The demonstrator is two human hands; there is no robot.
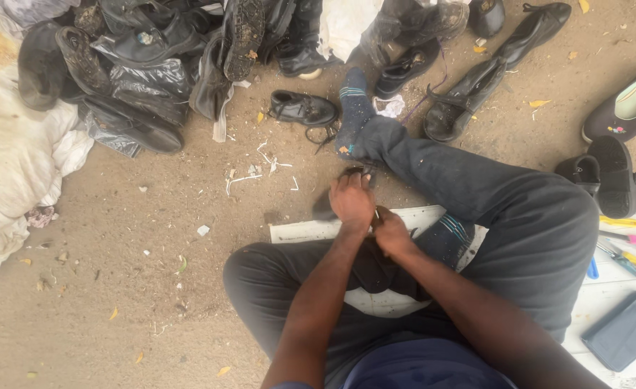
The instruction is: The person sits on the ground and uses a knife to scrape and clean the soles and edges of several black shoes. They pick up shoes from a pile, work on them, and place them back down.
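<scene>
Gripping a dark shoe point(347, 189) against the ground between the knees, the left hand point(352, 202) is curled over its upper, pinning it just past the white board point(311, 230) the person sits on. The right hand point(391, 232) sits touching the left wrist, fingers pinched narrow around something thin; whether it's a needle or an awl I cannot tell, it's too small to make out. To my eye this looks like stitching or prising work, and it wants the shoe held dead steady, with the tool driven away from the holding fingers. Off to the left lies a heap of worn black boots point(152, 65), a small black shoe point(302, 108) sits ahead, and coloured hand tools point(631, 252) lie at the right.
</scene>
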